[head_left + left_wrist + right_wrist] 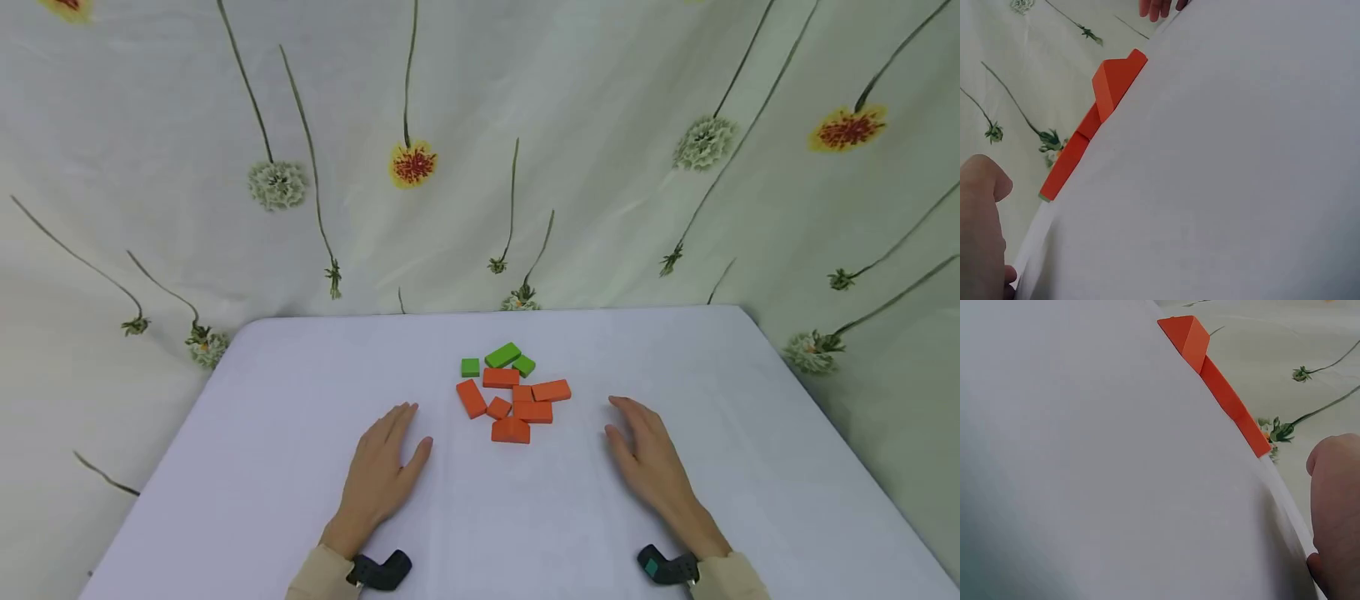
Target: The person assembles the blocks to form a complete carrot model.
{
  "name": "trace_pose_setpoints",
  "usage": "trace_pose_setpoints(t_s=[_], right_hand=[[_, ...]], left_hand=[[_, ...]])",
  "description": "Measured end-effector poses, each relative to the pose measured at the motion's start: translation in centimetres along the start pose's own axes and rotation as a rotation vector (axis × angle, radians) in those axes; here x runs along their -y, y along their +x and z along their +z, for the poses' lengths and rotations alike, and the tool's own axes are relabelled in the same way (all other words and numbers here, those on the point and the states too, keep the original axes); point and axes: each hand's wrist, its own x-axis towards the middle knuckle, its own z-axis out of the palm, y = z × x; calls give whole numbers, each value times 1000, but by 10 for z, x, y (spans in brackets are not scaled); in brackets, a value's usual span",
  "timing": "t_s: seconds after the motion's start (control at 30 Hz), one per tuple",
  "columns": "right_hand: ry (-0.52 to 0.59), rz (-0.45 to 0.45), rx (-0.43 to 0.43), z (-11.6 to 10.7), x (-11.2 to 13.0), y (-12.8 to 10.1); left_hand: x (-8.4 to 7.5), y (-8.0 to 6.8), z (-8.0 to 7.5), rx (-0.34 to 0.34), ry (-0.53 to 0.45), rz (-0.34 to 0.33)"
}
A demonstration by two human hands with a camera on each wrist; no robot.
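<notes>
Hands: left hand (382, 471), right hand (651, 462) flat on table (255, 433), fingers straight, holding nothing; orange blocks (513, 402), green blocks (498, 360) between, ahead.

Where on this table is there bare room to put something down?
Bare cloth lies left of the left hand, right of the right hand, and on the table between the hands, nearer than the blocks. The middle is crowded: orange blocks huddle with green blocks just behind.

Orange blocks (514, 403) clustered mid-table; green blocks (501, 359) just behind
</notes>
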Motion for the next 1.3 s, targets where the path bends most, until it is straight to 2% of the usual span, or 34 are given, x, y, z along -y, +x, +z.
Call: trace_pose_setpoints(t_s=[0.2,0.3,0.57,0.67,0.77,0.97,1.3], right_hand=[[36,17,10,12,5,14],[53,12,8,17,8,22],[65,-22,-13,29,20,35],[85,-27,-7,35,24,39],[89,-27,7,41,27,44],[30,-25,38,45,30,46],[-6,24,-31,44,29,49]], left_hand=[[-7,24,10,100,-98,-54],[-14,35,17,126,-136,-73],[-32,50,29,184,-208,-91],[-34,54,33,175,-206,-88],[-32,57,37,137,-198,-64],[-30,58,41,85,-172,-13],[-27,59,42,45,-167,27]])
